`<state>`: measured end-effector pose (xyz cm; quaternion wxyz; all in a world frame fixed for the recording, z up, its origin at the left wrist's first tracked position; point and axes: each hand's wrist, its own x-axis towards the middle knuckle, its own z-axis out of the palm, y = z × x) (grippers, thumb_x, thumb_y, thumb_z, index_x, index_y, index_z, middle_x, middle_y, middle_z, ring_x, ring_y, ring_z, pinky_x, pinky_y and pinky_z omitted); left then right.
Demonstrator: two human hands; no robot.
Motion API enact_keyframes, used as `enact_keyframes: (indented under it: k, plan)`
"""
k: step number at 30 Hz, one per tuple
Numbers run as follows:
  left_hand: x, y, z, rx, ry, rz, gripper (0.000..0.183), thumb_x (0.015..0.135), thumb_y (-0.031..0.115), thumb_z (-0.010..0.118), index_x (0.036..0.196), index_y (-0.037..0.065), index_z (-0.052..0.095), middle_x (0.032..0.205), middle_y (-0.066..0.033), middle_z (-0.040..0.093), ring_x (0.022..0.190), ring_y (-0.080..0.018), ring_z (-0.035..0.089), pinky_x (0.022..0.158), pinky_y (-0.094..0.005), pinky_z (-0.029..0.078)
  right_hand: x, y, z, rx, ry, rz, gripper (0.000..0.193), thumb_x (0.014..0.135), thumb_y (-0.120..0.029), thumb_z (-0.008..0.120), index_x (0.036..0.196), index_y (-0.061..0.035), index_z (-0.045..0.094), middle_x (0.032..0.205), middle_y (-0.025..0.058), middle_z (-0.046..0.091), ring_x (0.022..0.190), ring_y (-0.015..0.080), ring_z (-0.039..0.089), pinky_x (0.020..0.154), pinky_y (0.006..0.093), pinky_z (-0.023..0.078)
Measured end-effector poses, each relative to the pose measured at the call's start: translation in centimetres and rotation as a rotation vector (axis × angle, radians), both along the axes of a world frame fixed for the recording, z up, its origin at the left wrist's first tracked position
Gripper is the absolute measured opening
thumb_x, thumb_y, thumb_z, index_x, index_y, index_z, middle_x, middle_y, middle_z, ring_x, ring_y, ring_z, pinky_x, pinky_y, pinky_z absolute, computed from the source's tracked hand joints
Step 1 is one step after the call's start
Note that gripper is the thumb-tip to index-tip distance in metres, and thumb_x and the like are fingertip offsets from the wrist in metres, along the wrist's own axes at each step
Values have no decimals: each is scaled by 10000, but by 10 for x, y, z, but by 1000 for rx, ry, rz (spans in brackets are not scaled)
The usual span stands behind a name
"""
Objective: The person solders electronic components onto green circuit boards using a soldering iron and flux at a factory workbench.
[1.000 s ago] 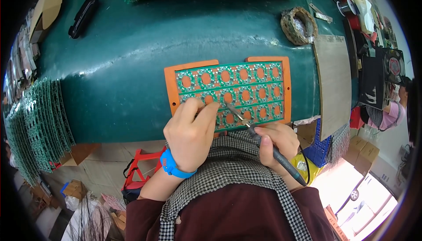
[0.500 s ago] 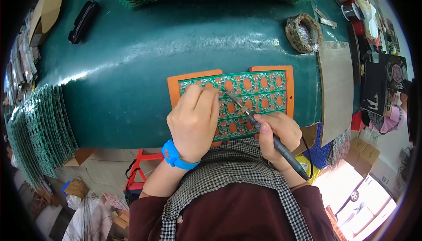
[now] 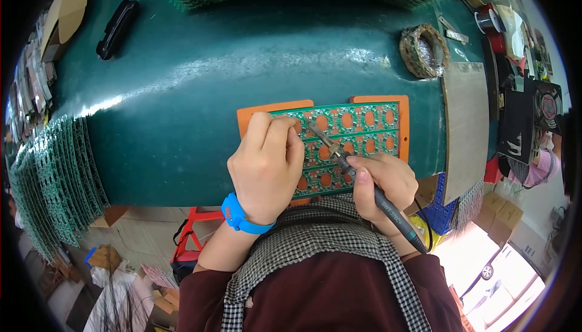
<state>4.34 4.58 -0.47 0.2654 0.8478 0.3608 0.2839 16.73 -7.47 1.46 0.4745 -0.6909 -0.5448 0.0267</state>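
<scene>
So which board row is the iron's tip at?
The far row: the soldering iron crosses the nearer rows, but its tip ends over the far one.

Soldering iron point(image 3: 388, 207) and circuit boards point(image 3: 359, 133) show a workshop.

A black handset-shaped object point(image 3: 118, 29) lies on a green desk point(image 3: 170, 156), near an open cardboard box point(image 3: 70, 5) at upper left. A flat gray board point(image 3: 465, 132) stretches along the right side, a black fan point(image 3: 548, 105) beyond it and a blue crate point(image 3: 442, 214) below. Brown cartons point(image 3: 500, 214) and a car wheel point(image 3: 487, 271) show at lower right, beneath a person in pink point(image 3: 542, 165).
</scene>
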Motion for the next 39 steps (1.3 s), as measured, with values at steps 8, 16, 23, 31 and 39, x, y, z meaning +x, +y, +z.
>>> enact_keyframes:
  k: [8,16,23,31,39]
  plan:
    - [1,0,0,-21,39,-59,123,747,-7,648,850,35,596,813,-67,539,630,-229,603,519,-329,481,-3,-1,-4,-24,14,-8,94,731,-37,641,815,-11,674,612,66,621,462,175,564,433,270,424]
    - [-8,-5,6,-109,39,-98,136,754,-16,654,864,27,587,839,-86,521,684,-248,603,556,-349,487,5,-15,0,-20,18,-96,71,736,-33,616,781,-1,660,642,81,647,471,181,574,440,281,442]
    - [-1,-7,3,-19,36,-97,148,771,10,664,904,25,604,863,-82,530,698,-241,607,568,-347,496,4,-15,-3,-34,62,-62,63,738,-34,621,778,-6,660,639,78,642,461,179,563,433,278,432]
    - [-4,-8,6,67,77,-96,135,753,1,667,857,32,586,831,-61,514,668,-222,595,521,-317,480,4,-17,0,-41,-28,-24,83,730,-29,616,798,-6,657,616,71,627,465,175,572,432,276,439]
    - [-26,-21,9,-144,22,-76,153,744,-50,632,874,23,594,819,-75,535,626,-217,580,524,-310,470,-10,-31,4,8,-51,67,119,724,-36,605,831,-15,653,603,54,604,494,177,592,452,278,451]
